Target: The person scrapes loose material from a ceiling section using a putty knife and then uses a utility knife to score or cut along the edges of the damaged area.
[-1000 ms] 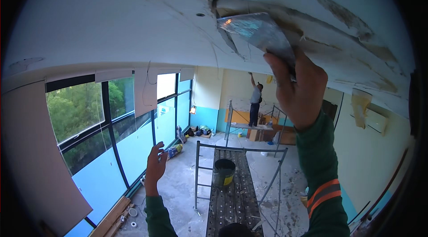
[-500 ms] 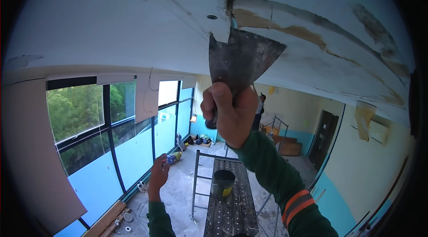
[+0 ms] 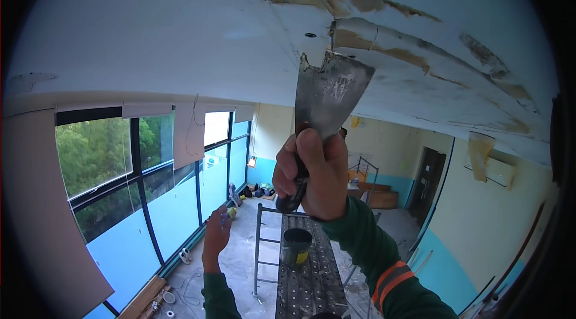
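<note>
My right hand (image 3: 315, 172) is wrapped round the dark handle of a wide putty knife (image 3: 330, 97), thumb pressed against the base of its blade. The metal blade points up at the white ceiling (image 3: 180, 37), beside a patch of peeled, brownish coating (image 3: 390, 49). A pale bit with ragged edges overlaps the blade's upper edge; whether it is loose coating or bare ceiling, I cannot tell. Lower on the left, my left hand (image 3: 217, 235) is raised with its fingers apart, holding nothing.
Below me runs a perforated metal scaffold plank (image 3: 312, 292) with a dark bucket (image 3: 297, 247) on it. A scaffold end frame (image 3: 258, 253) rises at its left. Windows (image 3: 171, 211) line the left side; timber boards (image 3: 144, 298) lie beneath. A person, mostly hidden, is behind my right hand.
My view has shifted, so the peeled patch looks smaller. The putty knife has tipped more upright, its blade catching more light, and its handle shows lower. My left hand stays raised.
</note>
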